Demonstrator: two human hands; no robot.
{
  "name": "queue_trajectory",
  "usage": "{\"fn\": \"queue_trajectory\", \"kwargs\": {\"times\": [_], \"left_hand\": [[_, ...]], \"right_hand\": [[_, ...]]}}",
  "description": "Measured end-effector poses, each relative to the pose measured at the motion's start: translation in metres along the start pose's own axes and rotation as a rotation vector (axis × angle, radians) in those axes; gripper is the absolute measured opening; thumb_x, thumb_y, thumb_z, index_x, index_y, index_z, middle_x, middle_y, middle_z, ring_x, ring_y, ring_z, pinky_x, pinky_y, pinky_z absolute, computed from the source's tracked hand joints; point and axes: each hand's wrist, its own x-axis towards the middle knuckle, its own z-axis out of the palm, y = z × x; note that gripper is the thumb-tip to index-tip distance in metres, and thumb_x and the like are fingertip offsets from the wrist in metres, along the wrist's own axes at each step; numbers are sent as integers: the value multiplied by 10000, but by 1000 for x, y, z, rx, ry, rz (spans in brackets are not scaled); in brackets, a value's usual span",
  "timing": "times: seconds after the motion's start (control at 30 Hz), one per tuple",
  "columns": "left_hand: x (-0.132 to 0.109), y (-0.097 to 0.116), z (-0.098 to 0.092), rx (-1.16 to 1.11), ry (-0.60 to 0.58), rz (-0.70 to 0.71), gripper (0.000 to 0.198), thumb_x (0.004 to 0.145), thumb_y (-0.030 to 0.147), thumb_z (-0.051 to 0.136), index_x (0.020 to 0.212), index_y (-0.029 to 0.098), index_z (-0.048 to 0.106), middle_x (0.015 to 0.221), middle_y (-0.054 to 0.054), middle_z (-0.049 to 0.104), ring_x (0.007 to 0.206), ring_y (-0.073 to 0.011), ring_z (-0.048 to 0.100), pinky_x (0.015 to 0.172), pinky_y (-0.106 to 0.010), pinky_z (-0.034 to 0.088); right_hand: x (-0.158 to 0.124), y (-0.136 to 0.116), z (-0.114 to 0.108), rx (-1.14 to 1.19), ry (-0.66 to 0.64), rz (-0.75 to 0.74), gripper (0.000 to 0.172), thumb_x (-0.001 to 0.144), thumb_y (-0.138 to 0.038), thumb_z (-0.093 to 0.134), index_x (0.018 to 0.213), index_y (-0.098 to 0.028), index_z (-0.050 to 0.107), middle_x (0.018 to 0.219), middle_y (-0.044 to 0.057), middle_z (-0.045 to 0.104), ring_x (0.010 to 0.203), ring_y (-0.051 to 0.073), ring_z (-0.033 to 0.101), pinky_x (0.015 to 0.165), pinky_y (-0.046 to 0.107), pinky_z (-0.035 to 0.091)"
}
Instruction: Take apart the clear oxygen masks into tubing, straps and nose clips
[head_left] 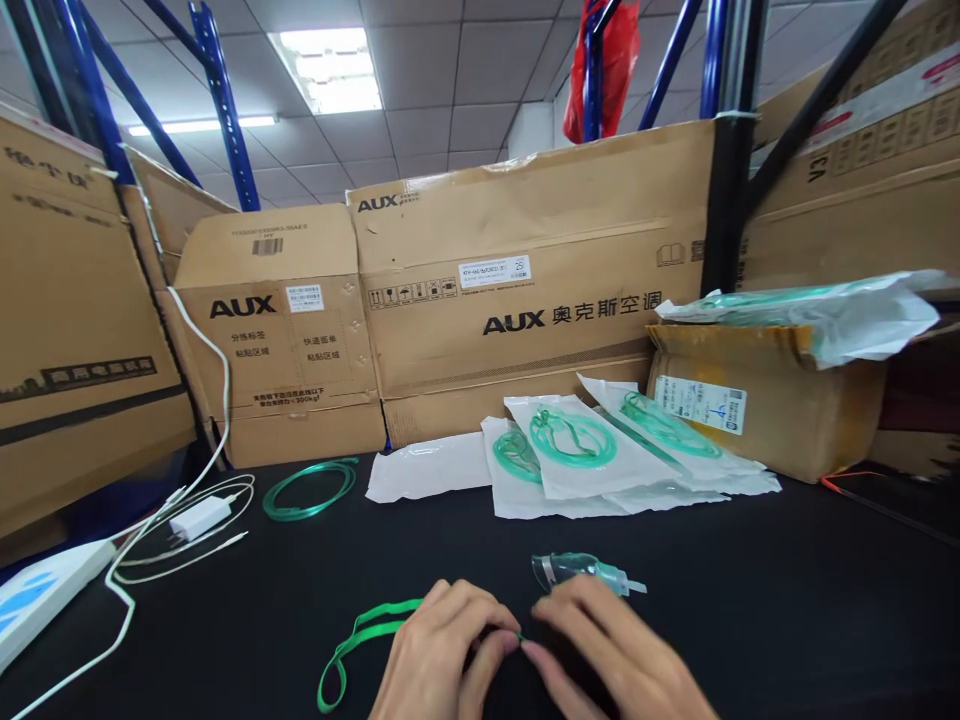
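As fingertips touched over the black bench (750,600), the left hand (442,650) pinched the green strap (360,635), its loop lying leftward. The right hand (615,655) nipped the strap's end in a narrow grip, clear mask (581,572) just beyond.

green strap (360,638) — thin looped elastic, flat on black table (750,600) | clear mask (574,570) — on its side, just behind

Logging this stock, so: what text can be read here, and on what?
"AUX": small carton
"AUX 奥克斯空调": long carton, front
"AUX": same carton, top flap
"25": its white label
Smaller print, the right-hand sticker, left carton: too small or blurred
Green strap in left hand: no text
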Motion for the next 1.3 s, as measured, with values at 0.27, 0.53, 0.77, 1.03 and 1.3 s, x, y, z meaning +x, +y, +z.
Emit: {"fn": "queue_trajectory", "kwargs": {"times": [0.27,0.53,0.77,1.03,1.3], "left_hand": [[2,11,-3,-88,0,-237,176,991,196,618,965,259,780,746,22,692,663,-168,611,668,-257,438],[0,8,-7,-294,53,-346,211,961,307,606,923,257,808,728,14,662,619,-149,537,614,-231,398],[0,15,-11,-335,103,-407,217,945,330,612,876,253,802,721,22,670,591,-133,502,586,-230,362],[0,14,-11,-318,102,-381,251,934,359,593,867,241,804,672,24,615,583,-135,495,588,-229,361],[0,14,-12,-340,91,-389,251,924,380,614,861,240,812,660,28,577,579,-134,466,591,-238,339]], "right_hand": [[-2,39,-27,-127,-68,263,446,993,-466,586,1409,-319,648,1342,113,747,1194,398,724,937,579,628],[34,3,-11,654,-131,516,309,970,-463,612,1205,-265,643,1114,43,759,1021,244,735,830,324,604],[24,6,-8,765,-122,534,264,973,-449,646,1165,-272,608,1114,24,720,1050,216,697,886,309,569],[23,6,-3,698,-135,481,236,989,-424,628,1169,-274,606,1087,24,719,1056,233,691,830,323,571],[21,7,-2,703,-174,463,221,989,-411,648,1175,-299,611,1111,11,717,1072,232,699,894,339,564]]}}
